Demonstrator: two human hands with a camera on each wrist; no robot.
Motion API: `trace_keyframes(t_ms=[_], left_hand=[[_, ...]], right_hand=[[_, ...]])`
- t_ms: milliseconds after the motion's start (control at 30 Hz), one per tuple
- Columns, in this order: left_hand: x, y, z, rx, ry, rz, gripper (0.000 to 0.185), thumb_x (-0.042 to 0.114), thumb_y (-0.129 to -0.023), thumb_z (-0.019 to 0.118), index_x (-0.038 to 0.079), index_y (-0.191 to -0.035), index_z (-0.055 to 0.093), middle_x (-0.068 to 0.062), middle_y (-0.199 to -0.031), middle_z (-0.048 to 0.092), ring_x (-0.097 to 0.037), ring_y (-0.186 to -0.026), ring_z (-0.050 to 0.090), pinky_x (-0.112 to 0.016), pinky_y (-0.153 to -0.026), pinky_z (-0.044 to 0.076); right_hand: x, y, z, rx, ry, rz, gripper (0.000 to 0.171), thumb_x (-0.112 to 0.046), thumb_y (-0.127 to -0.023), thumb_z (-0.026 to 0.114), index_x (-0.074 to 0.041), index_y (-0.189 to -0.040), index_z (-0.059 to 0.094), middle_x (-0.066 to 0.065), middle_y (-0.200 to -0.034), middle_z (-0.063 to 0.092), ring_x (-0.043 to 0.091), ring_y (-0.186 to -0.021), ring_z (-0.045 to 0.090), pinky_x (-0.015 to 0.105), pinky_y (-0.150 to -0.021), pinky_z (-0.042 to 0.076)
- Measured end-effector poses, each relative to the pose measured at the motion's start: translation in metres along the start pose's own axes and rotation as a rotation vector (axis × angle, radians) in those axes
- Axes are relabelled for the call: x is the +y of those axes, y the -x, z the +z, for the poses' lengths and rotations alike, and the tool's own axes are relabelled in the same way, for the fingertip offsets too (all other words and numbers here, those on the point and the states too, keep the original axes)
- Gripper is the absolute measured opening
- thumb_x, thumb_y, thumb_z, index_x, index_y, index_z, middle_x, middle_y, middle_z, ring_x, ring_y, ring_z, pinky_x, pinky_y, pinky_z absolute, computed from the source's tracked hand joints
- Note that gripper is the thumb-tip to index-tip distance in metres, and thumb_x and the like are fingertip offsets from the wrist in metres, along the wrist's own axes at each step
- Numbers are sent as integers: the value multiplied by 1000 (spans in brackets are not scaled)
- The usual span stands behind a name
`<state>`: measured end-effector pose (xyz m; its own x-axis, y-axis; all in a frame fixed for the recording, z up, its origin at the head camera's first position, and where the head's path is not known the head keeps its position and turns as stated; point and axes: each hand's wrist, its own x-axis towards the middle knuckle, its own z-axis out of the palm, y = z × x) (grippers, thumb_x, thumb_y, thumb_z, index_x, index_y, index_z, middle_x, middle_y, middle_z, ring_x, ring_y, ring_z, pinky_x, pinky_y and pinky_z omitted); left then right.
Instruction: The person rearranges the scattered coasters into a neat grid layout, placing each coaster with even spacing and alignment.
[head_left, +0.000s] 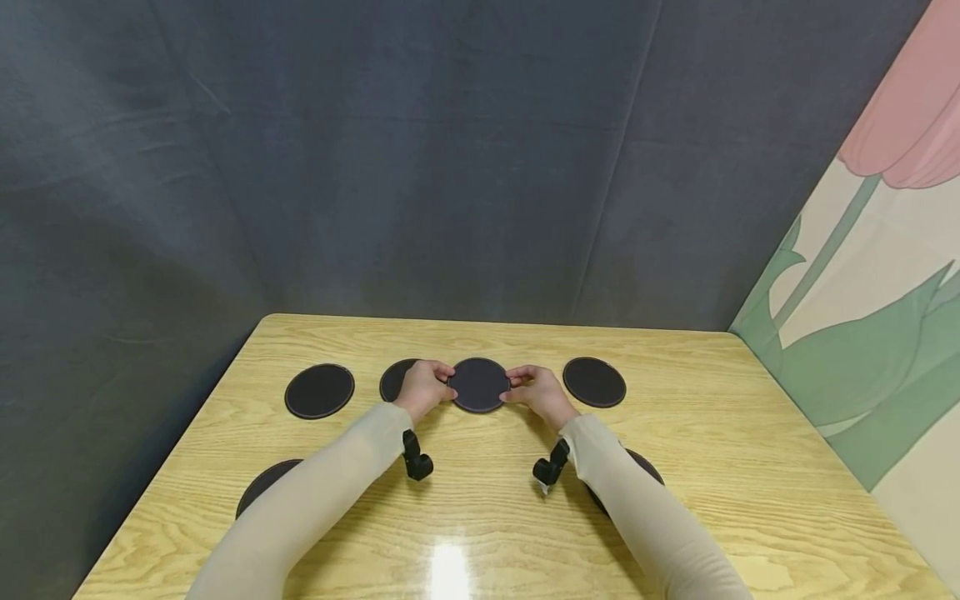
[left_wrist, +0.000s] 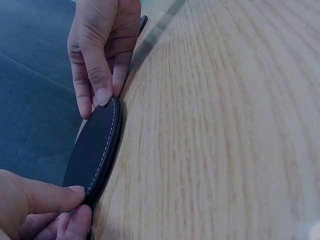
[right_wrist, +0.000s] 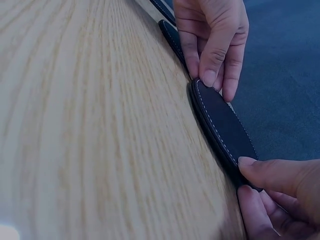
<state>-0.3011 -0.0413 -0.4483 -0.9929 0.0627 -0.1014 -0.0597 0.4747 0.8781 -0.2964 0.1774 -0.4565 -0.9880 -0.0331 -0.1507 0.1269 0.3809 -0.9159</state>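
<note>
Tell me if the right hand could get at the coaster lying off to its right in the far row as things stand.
Probably yes. The right hand pinches the middle coaster together with the left hand, so it must let go first. The far-right coaster lies close beside it on bare table, nothing between.

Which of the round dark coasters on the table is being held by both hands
The coaster in the middle of the far row, third from the left. The left hand and right hand pinch its opposite edges; the other coasters lie untouched.
</note>
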Motion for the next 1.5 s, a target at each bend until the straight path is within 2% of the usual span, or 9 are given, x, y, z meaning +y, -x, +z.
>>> trace_keyframes(t_ms=[700, 867, 1100, 1500], left_hand=[[5, 4, 1, -3, -112, -4, 36, -2, -76, 77, 5, -111, 71, -11, -108, 63, -27, -104, 59, -39, -93, 50], [6, 2, 1, -8, -105, -8, 36, -2, -76, 77, 5, -111, 71, -11, -109, 63, -27, -106, 59, -40, -95, 49], [2, -2, 1, -15, -109, 2, 36, -3, -75, 77, 4, -110, 72, -11, -106, 65, -26, -100, 59, -39, -91, 50], [2, -2, 0, -20, -89, 0, 35, -3, -76, 76, 4, -110, 72, -12, -109, 65, -27, -103, 59, -40, -92, 50]], right_hand=[[-3, -3, 1, 0, 86, 28, 39, -1, -78, 79, -2, -115, 65, 13, -109, 61, 21, -95, 55, 21, -69, 46], [-4, -3, 1, 5, 111, 26, 39, -2, -77, 79, -2, -114, 66, 12, -108, 62, 21, -93, 55, 21, -70, 45], [-6, -1, 1, -6, 124, 26, 39, -1, -78, 78, 0, -114, 65, 12, -107, 60, 20, -92, 54, 21, -69, 45], [-8, -1, 1, -9, 134, 30, 39, -1, -77, 79, -2, -113, 65, 11, -105, 61, 20, -92, 53, 21, -70, 45]])
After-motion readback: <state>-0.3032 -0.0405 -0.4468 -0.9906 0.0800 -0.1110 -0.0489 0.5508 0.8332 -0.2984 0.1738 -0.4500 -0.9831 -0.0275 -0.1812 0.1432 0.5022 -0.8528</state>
